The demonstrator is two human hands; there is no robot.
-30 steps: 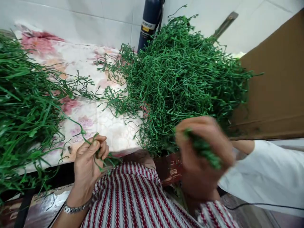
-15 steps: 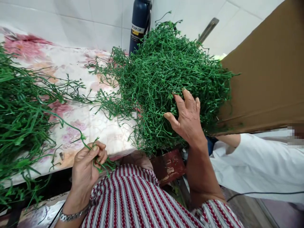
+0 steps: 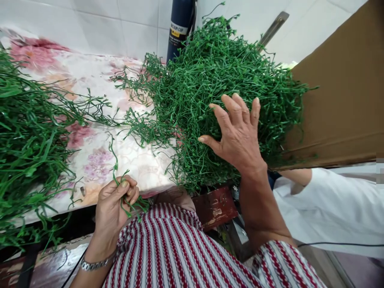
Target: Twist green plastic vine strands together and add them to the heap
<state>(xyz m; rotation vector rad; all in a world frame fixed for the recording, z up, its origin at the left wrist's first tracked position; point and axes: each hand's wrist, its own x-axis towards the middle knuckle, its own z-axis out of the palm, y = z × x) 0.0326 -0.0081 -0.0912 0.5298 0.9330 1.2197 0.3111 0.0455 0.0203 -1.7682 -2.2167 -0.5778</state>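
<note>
My left hand [image 3: 118,198] is closed around a small bunch of thin green plastic-looking stems [image 3: 141,203] near the table's front edge. One stem sticks up from between the thumb and index finger. My right hand [image 3: 235,132], fingers spread, is over the front of a large heap of green stems [image 3: 204,80]; whether its fingertips touch the heap I cannot tell. Another pile of green stems [image 3: 30,152], with longer leafy strands, lies at the left, and loose strands run across the cloth between the two piles.
A floral cloth [image 3: 144,168] covers the table. Behind the heap stand a dark blue vacuum cup [image 3: 179,28] and a metal strip [image 3: 274,30] against white tiles. A cardboard panel [image 3: 339,96] rises at the right; below it shows a person's white garment [image 3: 327,208].
The stem from my left hand no longer stretches over to the left pile and now stands upright. My right hand's fingers have spread a little wider over the heap. The view has shifted slightly.
</note>
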